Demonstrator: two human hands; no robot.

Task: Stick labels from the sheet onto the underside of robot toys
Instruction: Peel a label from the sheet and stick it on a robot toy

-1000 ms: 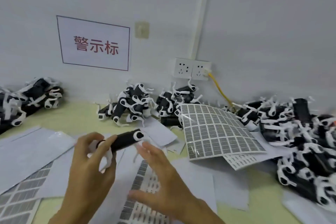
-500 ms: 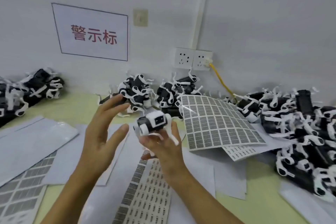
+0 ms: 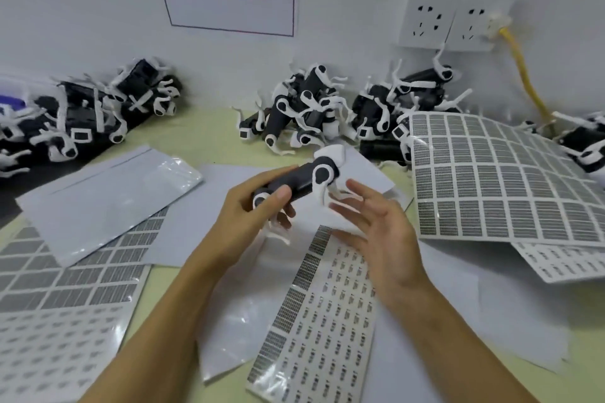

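Observation:
A black-and-white robot dog toy [image 3: 302, 178] is held above the table's middle, its white legs hanging down. My left hand [image 3: 252, 206] grips its dark body from the left, thumb across the near side. My right hand [image 3: 373, 232] is open just right of the toy, fingers spread and close to its white front leg. Under my hands lies a label sheet [image 3: 322, 321] with small printed labels and several dark barcode labels down its left edge.
Piles of the same toys lie along the wall at the left [image 3: 82, 118], the centre [image 3: 343, 111] and the far right [image 3: 586, 144]. A large label sheet [image 3: 497, 180] curls up at the right; another [image 3: 59, 298] lies at the left among blank backing sheets [image 3: 108, 196]. A yellow cable [image 3: 527, 72] hangs from a wall socket.
The toy has passed from my right hand to my left hand and now lies lengthwise. My right hand has let go and opened. The view has shifted closer and lower.

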